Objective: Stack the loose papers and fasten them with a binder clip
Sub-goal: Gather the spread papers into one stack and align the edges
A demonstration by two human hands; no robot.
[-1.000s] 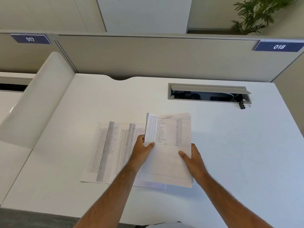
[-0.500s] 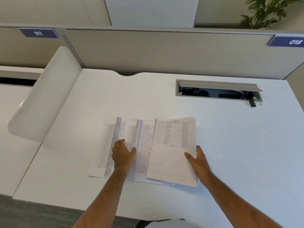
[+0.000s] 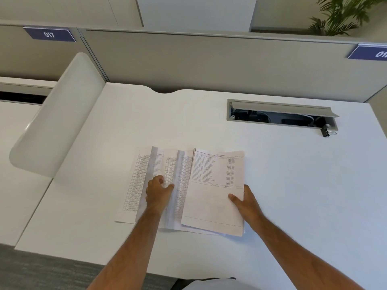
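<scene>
Several printed sheets lie on the white desk (image 3: 293, 185). A small stack of papers (image 3: 215, 197) sits on the right, its top page half printed, half blank. My right hand (image 3: 244, 200) holds that stack by its right edge, thumb on top. Two loose sheets (image 3: 138, 181) with tables and grey bands lie fanned out to the left, partly under the stack. My left hand (image 3: 158, 192) rests flat on them with fingers curled, pressing on the middle sheet. A black binder clip (image 3: 326, 131) lies far right, beside the cable tray.
An open cable tray (image 3: 280, 114) with a raised metal lid is set into the desk at the back right. A white curved divider (image 3: 60, 114) stands on the left. A grey partition (image 3: 209, 63) closes off the back. The desk's front edge is near my arms.
My left hand let go of the stack's left edge and moved left onto the fanned sheets. The stack, lifted a second ago, now lies flat under my right hand.
</scene>
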